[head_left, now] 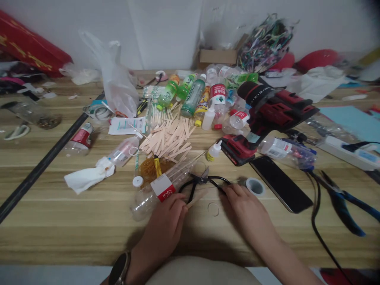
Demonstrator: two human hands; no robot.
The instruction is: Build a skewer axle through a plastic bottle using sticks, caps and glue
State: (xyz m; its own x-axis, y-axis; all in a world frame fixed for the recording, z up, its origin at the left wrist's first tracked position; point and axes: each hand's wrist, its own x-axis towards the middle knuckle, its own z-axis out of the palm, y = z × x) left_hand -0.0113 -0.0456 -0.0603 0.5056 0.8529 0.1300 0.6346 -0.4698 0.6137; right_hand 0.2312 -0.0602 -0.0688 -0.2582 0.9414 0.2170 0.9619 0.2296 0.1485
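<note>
My left hand [166, 221] is closed, with a flat wooden craft stick [198, 198] jutting from its fingers toward the right. Beside that hand lies a clear plastic bottle [145, 202] with a red and white label. Black-handled scissors [202, 180] rest with blades parted and pointing away from me. The fingers of my right hand [244, 208] are closed over the scissors' right handle, partly hiding it. Between my hands a small thin ring [213, 209] lies on the wood. To the right of my right hand is a spool [254, 187] of grey material.
Craft sticks [169, 138] are heaped beyond the bottle, near rubber bands [150, 168] and a small glue bottle [213, 151]. A red cordless drill [267, 114] stands behind a phone [282, 184]. Blue-handled pliers [341, 198] lie right; a black bar [53, 158] crosses left.
</note>
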